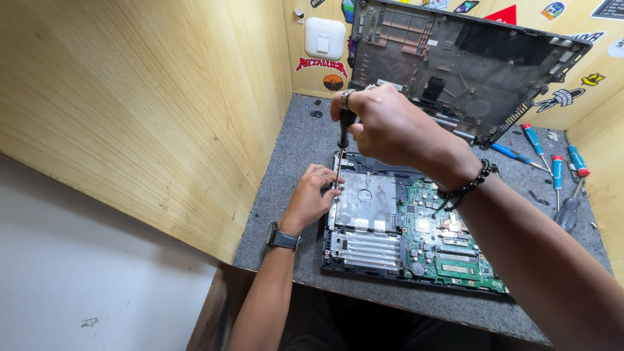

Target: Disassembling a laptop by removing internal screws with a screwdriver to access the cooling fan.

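Fingers of the right hand (390, 127) close around a screwdriver (344, 127) held upright over the opened laptop's (416, 227) rear-left corner; left hand (312, 198), fingers curled, steadies that edge on the grey mat (292, 162).

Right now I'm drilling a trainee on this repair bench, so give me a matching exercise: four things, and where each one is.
Things:
1. screwdriver
2. left hand
3. bottom cover
4. spare screwdrivers

Places:
A. leaning against the back wall
B. lying on the mat at far right
C. gripped upright in the right hand
D. resting on the open laptop at its left edge

Pairs: 1-C, 2-D, 3-A, 4-B
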